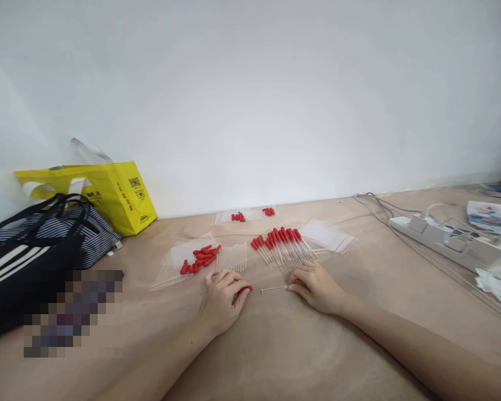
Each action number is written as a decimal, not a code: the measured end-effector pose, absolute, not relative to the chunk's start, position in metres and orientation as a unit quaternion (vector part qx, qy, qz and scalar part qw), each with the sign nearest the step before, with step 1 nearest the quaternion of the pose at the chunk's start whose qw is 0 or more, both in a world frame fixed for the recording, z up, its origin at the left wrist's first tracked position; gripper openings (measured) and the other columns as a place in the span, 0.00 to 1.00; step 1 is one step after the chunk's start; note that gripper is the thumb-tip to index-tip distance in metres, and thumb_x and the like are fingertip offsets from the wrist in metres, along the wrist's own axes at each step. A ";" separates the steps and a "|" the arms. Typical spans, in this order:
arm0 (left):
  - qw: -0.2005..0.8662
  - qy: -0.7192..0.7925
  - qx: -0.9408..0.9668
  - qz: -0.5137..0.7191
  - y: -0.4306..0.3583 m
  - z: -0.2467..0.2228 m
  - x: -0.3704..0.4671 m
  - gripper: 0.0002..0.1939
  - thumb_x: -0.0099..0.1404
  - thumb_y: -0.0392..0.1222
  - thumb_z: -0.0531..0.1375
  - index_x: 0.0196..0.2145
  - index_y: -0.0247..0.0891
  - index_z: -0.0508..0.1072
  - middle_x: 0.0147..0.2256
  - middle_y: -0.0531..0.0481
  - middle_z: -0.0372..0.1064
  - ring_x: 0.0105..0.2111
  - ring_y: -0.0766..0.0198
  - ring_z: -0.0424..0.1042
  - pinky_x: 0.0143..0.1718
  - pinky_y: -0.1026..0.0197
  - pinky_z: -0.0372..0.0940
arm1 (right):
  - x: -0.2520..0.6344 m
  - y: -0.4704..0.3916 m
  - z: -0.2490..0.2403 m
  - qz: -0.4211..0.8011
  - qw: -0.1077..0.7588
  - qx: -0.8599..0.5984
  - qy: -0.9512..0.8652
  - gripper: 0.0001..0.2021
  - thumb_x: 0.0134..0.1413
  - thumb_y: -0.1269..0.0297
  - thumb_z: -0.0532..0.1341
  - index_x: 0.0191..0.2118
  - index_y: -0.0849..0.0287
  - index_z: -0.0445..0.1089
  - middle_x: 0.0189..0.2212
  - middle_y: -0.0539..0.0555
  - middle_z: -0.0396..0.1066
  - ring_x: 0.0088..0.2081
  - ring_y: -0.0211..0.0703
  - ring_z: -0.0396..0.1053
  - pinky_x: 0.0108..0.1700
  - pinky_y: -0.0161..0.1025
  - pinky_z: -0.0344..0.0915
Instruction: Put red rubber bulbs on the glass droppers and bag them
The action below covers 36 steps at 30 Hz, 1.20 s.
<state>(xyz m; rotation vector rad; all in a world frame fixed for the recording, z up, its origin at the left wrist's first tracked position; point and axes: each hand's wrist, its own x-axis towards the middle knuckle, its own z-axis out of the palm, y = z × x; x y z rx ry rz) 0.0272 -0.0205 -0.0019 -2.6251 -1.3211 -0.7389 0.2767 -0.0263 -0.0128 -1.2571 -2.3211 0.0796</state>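
Note:
My left hand (223,301) is closed on a red rubber bulb (245,289), which pokes out between thumb and fingers. Facing it, my right hand (315,287) pinches one end of a thin clear tube (273,288); the tube's free end points at the bulb, with a gap between them. Just behind my left hand lie a row of bare clear tubes (232,257) and a pile of loose red bulbs (204,256). Beyond my right hand, several tubes with red bulbs on their ends (284,239) lie side by side.
Clear plastic bags (325,236) lie behind the tubes, one at the back with more red bulbs (238,216). At left are a yellow bag (129,195) and a black bag (29,278). A white power strip (446,239) with cables lies at right.

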 end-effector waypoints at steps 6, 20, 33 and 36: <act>0.051 -0.442 -0.862 -0.244 -0.015 -0.005 0.029 0.07 0.59 0.40 0.55 0.30 0.48 0.73 0.34 0.54 0.71 0.38 0.59 0.65 0.40 0.49 0.45 | 0.265 -0.016 -0.007 0.077 0.227 -0.481 -0.843 0.11 0.47 0.56 0.58 0.33 0.56 0.64 0.32 0.50 0.66 0.37 0.41 0.61 0.38 0.38 0.48; 0.071 -0.393 -0.860 -0.316 -0.018 -0.005 0.034 0.08 0.62 0.35 0.49 0.36 0.41 0.66 0.32 0.55 0.73 0.41 0.61 0.68 0.54 0.44 0.24 | 0.244 -0.021 -0.018 0.044 0.324 -0.474 -0.818 0.06 0.55 0.68 0.52 0.35 0.56 0.65 0.29 0.49 0.69 0.35 0.38 0.61 0.42 0.41 0.43; 0.114 -0.353 -0.857 -0.358 -0.019 -0.003 0.038 0.10 0.61 0.33 0.50 0.35 0.41 0.69 0.33 0.55 0.74 0.41 0.59 0.69 0.54 0.43 0.24 | 0.231 -0.025 -0.022 -0.050 0.341 -0.389 -0.854 0.08 0.54 0.67 0.53 0.36 0.55 0.69 0.25 0.49 0.68 0.33 0.37 0.59 0.42 0.43 0.42; 0.099 -0.354 -0.857 -0.362 -0.021 -0.001 0.039 0.09 0.61 0.34 0.50 0.32 0.41 0.69 0.28 0.57 0.74 0.40 0.60 0.70 0.55 0.44 0.24 | 0.231 -0.027 -0.023 -0.051 0.354 -0.364 -0.860 0.08 0.53 0.68 0.53 0.36 0.57 0.68 0.24 0.50 0.68 0.32 0.38 0.58 0.41 0.43 0.43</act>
